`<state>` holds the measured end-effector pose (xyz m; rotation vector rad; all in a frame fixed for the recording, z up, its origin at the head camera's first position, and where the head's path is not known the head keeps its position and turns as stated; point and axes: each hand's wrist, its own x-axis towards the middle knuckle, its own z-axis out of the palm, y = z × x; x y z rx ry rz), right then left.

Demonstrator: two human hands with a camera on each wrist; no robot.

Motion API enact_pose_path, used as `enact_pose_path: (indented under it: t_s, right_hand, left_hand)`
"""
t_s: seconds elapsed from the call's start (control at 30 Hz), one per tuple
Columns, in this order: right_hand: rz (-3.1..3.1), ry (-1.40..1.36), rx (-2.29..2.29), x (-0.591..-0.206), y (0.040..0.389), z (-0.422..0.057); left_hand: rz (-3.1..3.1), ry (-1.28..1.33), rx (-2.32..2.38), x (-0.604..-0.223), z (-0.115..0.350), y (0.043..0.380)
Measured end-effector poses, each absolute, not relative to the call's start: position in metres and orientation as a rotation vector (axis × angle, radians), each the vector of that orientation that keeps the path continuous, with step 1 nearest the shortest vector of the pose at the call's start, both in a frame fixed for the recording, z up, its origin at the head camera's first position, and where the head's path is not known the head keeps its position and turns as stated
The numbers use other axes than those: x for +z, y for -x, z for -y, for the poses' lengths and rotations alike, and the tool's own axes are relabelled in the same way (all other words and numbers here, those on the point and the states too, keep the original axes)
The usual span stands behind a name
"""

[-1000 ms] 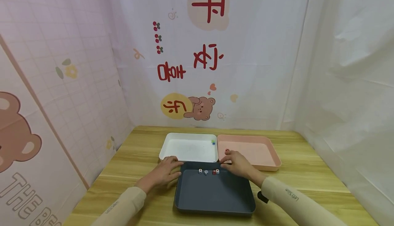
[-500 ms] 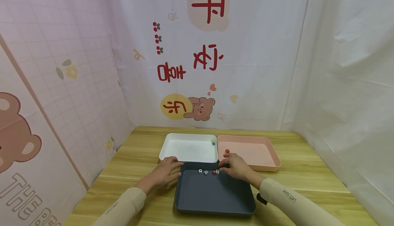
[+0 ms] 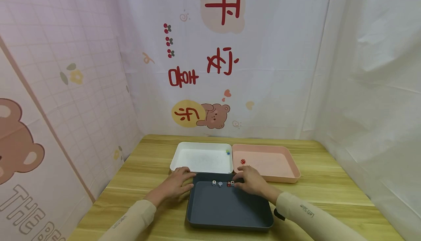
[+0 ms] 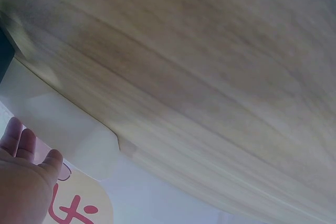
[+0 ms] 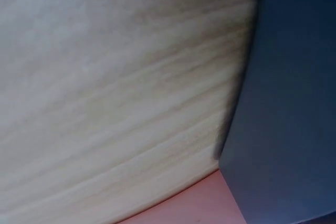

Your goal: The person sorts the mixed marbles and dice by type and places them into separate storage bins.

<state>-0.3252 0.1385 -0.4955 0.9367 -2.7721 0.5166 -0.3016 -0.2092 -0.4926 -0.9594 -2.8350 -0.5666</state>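
A dark grey tray point(image 3: 230, 208) lies at the front of the table. Along its far side sit several small dice: a white die point(image 3: 214, 183), a grey-white die point(image 3: 220, 184), a red die point(image 3: 228, 184) and another white die point(image 3: 232, 183). My right hand point(image 3: 252, 182) reaches over the tray's far right corner. Its thumb and index finger are spread, with their tips right beside that last white die; contact is too small to tell. My left hand point(image 3: 175, 184) is at the tray's far left corner, fingers loosely extended at the rim. The right wrist view does not show the hand.
Behind the dark tray stand a white tray point(image 3: 202, 157) with small green and blue pieces point(image 3: 228, 152) in its right end, and a pink tray point(image 3: 269, 160) holding a red die point(image 3: 243, 161). The wooden table point(image 3: 329, 193) meets fabric walls behind and at both sides.
My right hand has come back from the pink tray's near edge and down to the left, towards the white die. The left hand stays put.
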Motion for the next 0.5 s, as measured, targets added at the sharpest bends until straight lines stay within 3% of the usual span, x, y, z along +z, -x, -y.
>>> enact_pose_path:
  t_s: [0.5]
  right_hand:
    - [2.793,-0.931,0.412,-0.4987,0.3247,-0.1371]
  left_hand:
    - [2.819,0.961,-0.563,-0.4934,0.2091,0.3019]
